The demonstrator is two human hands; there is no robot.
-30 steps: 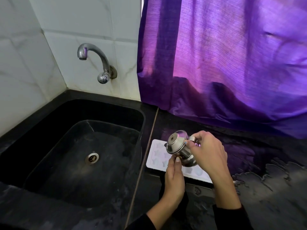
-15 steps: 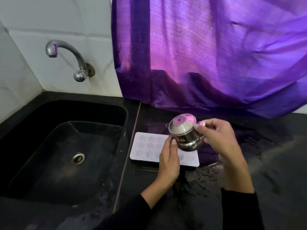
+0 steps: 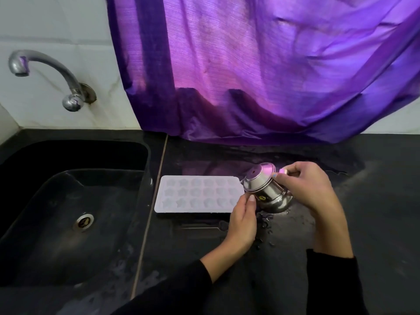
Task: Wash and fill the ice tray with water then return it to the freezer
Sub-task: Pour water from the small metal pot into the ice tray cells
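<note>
Filling step looks underway: right hand (image 3: 304, 189) grips the steel jug (image 3: 264, 189) by its handle, tilted over the right end of the ice tray (image 3: 195, 194) mid-frame. Left hand (image 3: 244, 220) steadies the jug's side with straightish fingers; next it probably needs a slow pour across the star cells.

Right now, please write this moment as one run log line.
step: pouring into ice tray | right hand: holds tilted steel kettle handle | left hand: steadies kettle | tray: on counter
</note>
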